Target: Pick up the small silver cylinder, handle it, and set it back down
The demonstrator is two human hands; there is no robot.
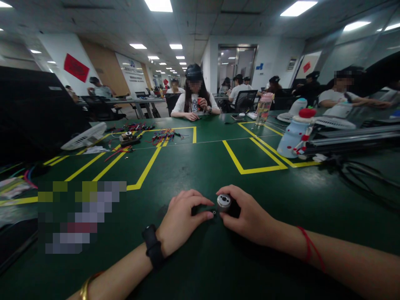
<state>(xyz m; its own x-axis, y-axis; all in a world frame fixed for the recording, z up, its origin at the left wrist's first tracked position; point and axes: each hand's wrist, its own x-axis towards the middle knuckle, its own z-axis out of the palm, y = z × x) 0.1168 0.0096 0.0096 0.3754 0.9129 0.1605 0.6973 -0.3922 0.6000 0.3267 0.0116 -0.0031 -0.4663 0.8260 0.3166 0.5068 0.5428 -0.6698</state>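
My right hand has its thumb and fingers around a short silver metal cylinder, which looks like a small motor. Dark holes show in the cylinder's pale top face, and it stands upright at the green tabletop. Just left of it is a tiny ring-like part, perhaps a nut, close by my left thumb tip. My left hand rests on the table with thumb and forefinger apart, pointing towards the cylinder. Whether the thumb touches the tiny part I cannot tell.
Bundles of coloured wires lie at the far left, near a white fan. A blue bottle, a clear pink-lidded bottle and black cables are on the right. Across the table sits a person.
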